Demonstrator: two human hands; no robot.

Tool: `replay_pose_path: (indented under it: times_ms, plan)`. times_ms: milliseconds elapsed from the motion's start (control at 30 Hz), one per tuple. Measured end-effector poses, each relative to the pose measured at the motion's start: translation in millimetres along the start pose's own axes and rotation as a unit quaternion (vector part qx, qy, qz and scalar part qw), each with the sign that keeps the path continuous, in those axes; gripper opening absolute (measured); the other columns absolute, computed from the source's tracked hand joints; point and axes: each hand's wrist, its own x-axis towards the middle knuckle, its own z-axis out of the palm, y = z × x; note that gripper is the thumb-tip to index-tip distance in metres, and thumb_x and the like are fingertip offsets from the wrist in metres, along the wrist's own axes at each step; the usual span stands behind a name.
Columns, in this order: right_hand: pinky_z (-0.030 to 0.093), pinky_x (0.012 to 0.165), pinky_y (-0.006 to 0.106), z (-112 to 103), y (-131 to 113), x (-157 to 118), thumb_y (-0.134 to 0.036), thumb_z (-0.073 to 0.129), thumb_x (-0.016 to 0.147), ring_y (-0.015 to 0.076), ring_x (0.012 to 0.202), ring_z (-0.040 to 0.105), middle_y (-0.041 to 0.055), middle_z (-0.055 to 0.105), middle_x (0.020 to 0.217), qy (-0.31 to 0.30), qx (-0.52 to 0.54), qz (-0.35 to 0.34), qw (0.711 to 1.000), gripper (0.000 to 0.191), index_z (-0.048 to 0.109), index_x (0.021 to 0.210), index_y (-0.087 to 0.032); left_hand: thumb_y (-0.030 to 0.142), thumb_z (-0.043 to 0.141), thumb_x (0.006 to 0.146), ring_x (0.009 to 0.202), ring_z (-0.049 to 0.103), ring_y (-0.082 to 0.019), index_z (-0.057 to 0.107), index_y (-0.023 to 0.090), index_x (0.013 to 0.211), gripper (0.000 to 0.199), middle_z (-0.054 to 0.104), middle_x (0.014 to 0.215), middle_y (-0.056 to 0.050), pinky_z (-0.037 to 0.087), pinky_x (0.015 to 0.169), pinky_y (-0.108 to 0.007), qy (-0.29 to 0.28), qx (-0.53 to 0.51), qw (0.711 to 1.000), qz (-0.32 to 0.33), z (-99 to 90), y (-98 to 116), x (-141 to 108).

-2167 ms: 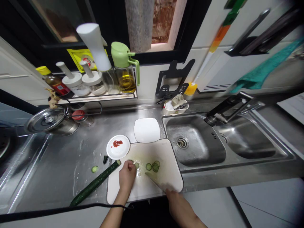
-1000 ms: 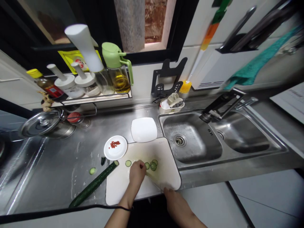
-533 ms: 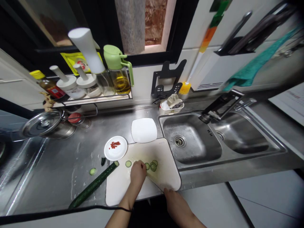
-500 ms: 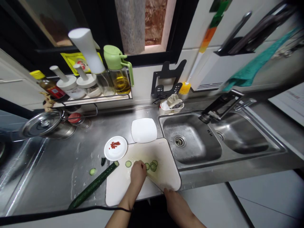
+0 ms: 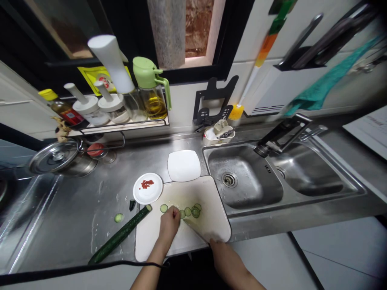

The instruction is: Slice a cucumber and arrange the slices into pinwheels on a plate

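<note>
My right hand (image 5: 225, 257) is closed round the handle of a knife (image 5: 196, 231), whose blade lies low over the white cutting board (image 5: 148, 245) and points up and left. Just left of the knife tip, my left hand (image 5: 169, 223) has its fingers curled together; whatever they hold, if anything, is hidden. Beside those fingertips a cucumber slice (image 5: 182, 214) lies on the board, with several more slices (image 5: 196, 211) to its right. Another single slice (image 5: 163, 208) sits left of my left hand. A long cucumber (image 5: 121, 235) rests with its cut end on the board's left edge.
A white plate with red chopped bits (image 5: 148, 197) and a square white plate (image 5: 184, 166) stand behind the board. On the steel counter lie a loose slice (image 5: 119, 218) and a dark green end piece (image 5: 132, 205). The sink (image 5: 244, 173) is at right. A black cable (image 5: 121, 264) crosses the front.
My left hand has shifted left along the board, uncovering a cucumber slice near the knife tip. My right hand and the knife have barely moved.
</note>
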Motion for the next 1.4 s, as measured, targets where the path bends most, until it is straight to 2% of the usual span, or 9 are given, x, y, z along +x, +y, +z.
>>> replay_pose_path:
  times_ms: [100,233,600,1133,1400]
  plan:
    - [0.042,0.074,0.025,-8,-1,-3,0.001,0.027,0.082,0.0203,0.092,0.063,0.0123,0.068,0.100,-0.012,-0.006,0.001,1.000,0.047,0.060,0.112,-0.014,0.015,0.051,0.076,0.061,0.057,-0.010,0.063,0.019,0.076,0.013,0.063,0.063,0.002,0.038,0.063,-0.019,-0.003,-0.003,1.000,-0.027,-4.1,-7,0]
    - [0.043,0.070,0.026,-17,-8,-6,0.003,0.027,0.080,0.0214,0.088,0.064,0.0127,0.068,0.096,-0.007,0.000,-0.001,1.000,0.046,0.062,0.107,-0.013,0.012,0.053,0.074,0.066,0.060,-0.011,0.068,0.019,0.083,0.019,0.068,0.069,0.001,0.039,0.066,-0.019,0.001,0.009,0.998,-0.057,-7.3,-9,-1]
    - [0.044,0.068,0.027,-20,-33,8,0.004,0.026,0.080,0.0226,0.089,0.064,0.0132,0.068,0.098,-0.012,-0.022,0.013,1.000,0.047,0.060,0.108,-0.012,0.015,0.052,0.074,0.060,0.057,-0.010,0.065,0.018,0.065,0.015,0.065,0.061,0.001,0.036,0.061,-0.019,-0.003,0.019,0.997,-0.078,-11.7,-3,-1]
    - [0.044,0.073,0.025,-7,-31,14,0.002,0.026,0.083,0.0207,0.088,0.063,0.0136,0.068,0.097,0.031,-0.021,-0.005,0.999,0.044,0.062,0.105,-0.012,0.016,0.053,0.075,0.062,0.058,-0.011,0.066,0.018,0.068,0.015,0.067,0.065,0.000,0.036,0.062,-0.019,-0.016,0.043,0.995,-0.092,-13.2,-1,2]
    - [0.044,0.079,0.027,-9,-41,17,0.001,0.028,0.081,0.0219,0.093,0.063,0.0143,0.067,0.103,0.018,-0.030,0.000,0.999,0.050,0.060,0.117,-0.011,0.015,0.053,0.075,0.062,0.057,-0.010,0.066,0.018,0.067,0.016,0.066,0.063,0.001,0.035,0.062,-0.019,-0.019,0.051,0.994,-0.091,-11.5,-2,3]
